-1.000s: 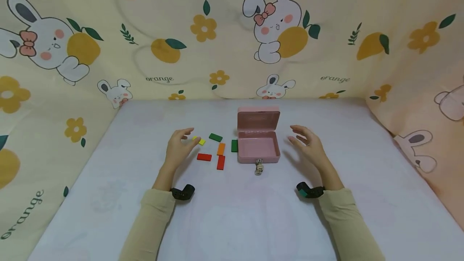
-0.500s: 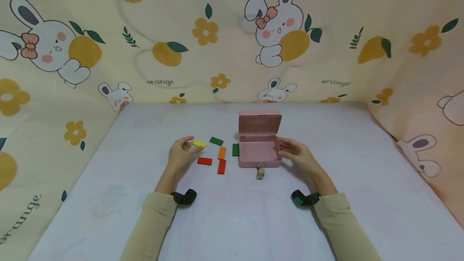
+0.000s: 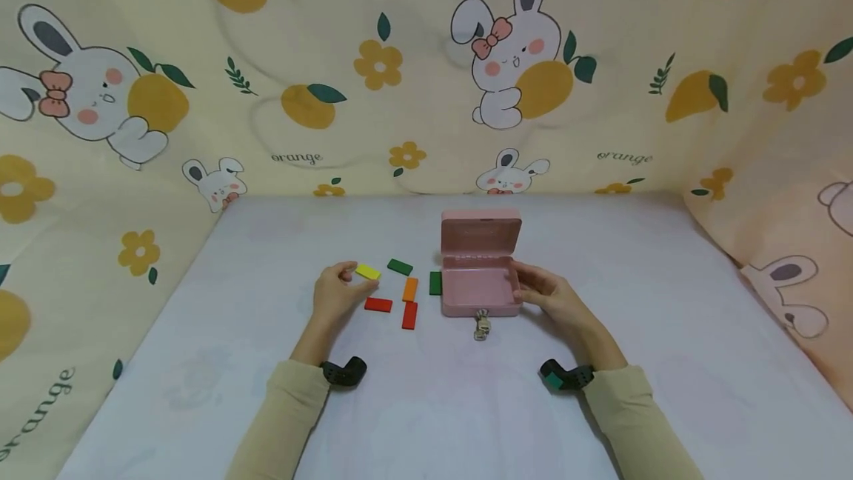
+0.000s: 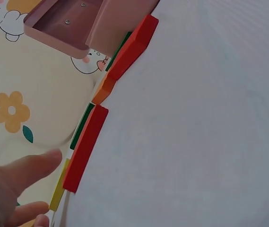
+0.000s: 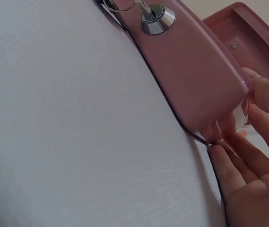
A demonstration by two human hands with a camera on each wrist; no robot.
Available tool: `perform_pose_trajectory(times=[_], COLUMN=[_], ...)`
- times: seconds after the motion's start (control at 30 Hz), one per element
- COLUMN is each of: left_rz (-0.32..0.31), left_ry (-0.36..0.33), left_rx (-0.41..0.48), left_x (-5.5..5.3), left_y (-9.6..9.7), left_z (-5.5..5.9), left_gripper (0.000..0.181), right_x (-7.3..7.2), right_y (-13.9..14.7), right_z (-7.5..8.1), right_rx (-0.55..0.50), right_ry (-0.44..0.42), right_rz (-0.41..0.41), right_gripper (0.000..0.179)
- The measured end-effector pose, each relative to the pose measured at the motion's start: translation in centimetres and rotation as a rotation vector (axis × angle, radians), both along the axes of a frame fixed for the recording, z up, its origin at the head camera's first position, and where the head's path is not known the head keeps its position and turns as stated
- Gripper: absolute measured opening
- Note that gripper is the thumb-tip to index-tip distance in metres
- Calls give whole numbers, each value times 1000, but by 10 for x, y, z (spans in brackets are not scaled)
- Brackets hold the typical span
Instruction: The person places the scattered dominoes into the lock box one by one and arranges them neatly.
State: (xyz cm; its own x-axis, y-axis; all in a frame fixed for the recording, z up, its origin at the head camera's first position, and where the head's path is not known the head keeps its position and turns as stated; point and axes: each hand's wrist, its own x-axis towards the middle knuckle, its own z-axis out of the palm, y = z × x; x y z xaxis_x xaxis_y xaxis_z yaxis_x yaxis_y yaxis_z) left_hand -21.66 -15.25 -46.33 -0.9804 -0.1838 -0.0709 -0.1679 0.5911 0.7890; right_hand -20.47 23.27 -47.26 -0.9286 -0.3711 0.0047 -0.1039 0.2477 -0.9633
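Note:
A pink metal box (image 3: 480, 310) stands with its lid (image 3: 481, 234) raised. My right hand (image 3: 549, 291) holds the box's right end, with fingertips along its side wall and at the rim, as the right wrist view shows. My left hand (image 3: 338, 295) hovers over a yellow block (image 3: 368, 272), thumb and a finger spread near its two ends. In the left wrist view, a small gap shows between thumb (image 4: 51, 158) and the yellow block (image 4: 59, 187). Around it lie a green block (image 3: 400, 267), an orange one (image 3: 409, 290) and two red blocks (image 3: 378, 305).
Another green block (image 3: 435, 283) lies against the box's left side. A key (image 5: 143, 8) with a ring sits in the box's front lock (image 5: 157, 20). The white table (image 3: 426, 406) ends at a patterned cloth (image 3: 373, 117) behind and at both sides.
My right hand has come in from the right and down to the box's right end. My left hand has lowered slightly towards the yellow block. Box and blocks stay put.

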Motion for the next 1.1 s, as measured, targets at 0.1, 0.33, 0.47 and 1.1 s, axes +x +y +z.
perform_pose_trajectory(times=[0.1,0.33,0.47,1.1], left_rz=[11,35,42,61], left_ry=[-4,-10,2,-8], left_rx=[-16,-31,-43,-38], left_x=[0,1,1,0], left_y=[0,2,2,6], left_z=[0,0,-1,-1], left_gripper=[61,58,56,50], right_x=[0,1,1,2], right_y=[-1,-3,-3,-3], right_z=[0,1,2,2], right_rx=[-19,-58,-56,-92], right_ry=[-17,-26,-39,-44], right_rz=[-9,-8,-13,-4], right_gripper=[63,63,63,63])
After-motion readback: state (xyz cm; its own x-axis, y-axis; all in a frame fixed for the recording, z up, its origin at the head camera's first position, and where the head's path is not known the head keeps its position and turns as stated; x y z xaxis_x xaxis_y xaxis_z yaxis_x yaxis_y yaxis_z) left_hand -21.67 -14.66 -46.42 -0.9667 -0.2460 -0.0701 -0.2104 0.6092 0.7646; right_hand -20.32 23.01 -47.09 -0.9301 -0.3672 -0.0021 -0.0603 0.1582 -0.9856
